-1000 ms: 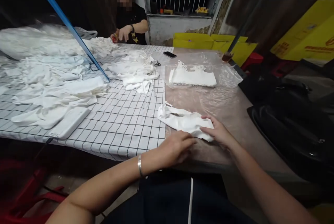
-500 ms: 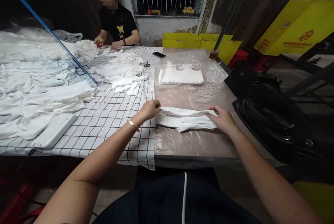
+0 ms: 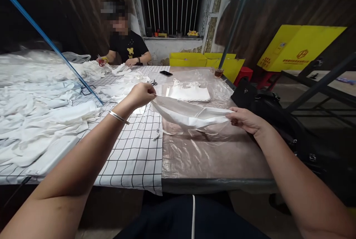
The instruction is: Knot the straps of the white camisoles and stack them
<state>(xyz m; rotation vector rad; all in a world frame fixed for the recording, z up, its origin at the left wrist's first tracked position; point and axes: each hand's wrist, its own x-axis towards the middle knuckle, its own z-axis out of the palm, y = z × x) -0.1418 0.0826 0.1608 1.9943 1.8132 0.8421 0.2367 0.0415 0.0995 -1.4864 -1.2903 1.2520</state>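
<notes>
A thin white garment is stretched between my two hands above the table, blurred by motion. My left hand pinches its left end, wearing a silver bangle on the wrist. At the other end my right hand grips the right edge between thumb and fingers. The cloth sags in the middle over the plastic sheet. Just behind it lies a neat stack of folded white garments with straps at its far edge.
Loose white garments heap on the left over a checked cloth. Small black scissors and a phone lie farther back. A black bag sits at the right edge. Across the table a co-worker handles red-handled scissors.
Both hands have lifted the garment off the table, the left one rising more and shifting left. The cloth has swung open and spread. My view has tilted up a little.
</notes>
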